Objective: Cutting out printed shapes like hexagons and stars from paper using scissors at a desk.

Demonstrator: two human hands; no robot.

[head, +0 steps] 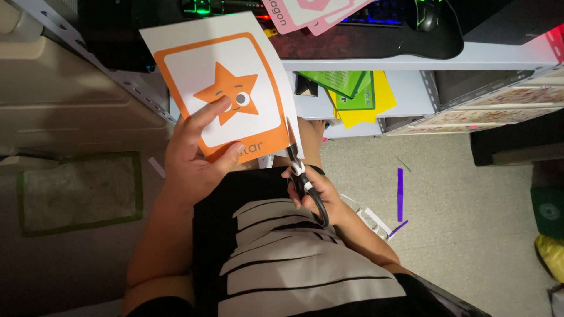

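Striped grey and black cloth covers your lap nearest the camera, and just above it your right hand (pixel 314 194) has its fingers threaded through and closed on the black handles of the scissors (pixel 301 170), whose blades point up and away from you. The blades stand slightly apart with the right white margin of the card (pixel 226 88) between them, low on that edge near its bottom right corner. Your left hand (pixel 194 155) pinches the card along its bottom left, thumb pressed on the front beside the orange star, the other fingers behind it. The card is held in the air over your knees, tilted, its orange frame whole. By my reading the cut up the right margin has only begun: most of that edge and the white border at the top and left remain untrimmed. White paper strips (pixel 370 217) and a purple strip (pixel 400 194) lie on the floor to your right. Farther off, green and yellow sheets (pixel 358 91) sit on the lower shelf, pink cards (pixel 305 12) at the desk's front edge.
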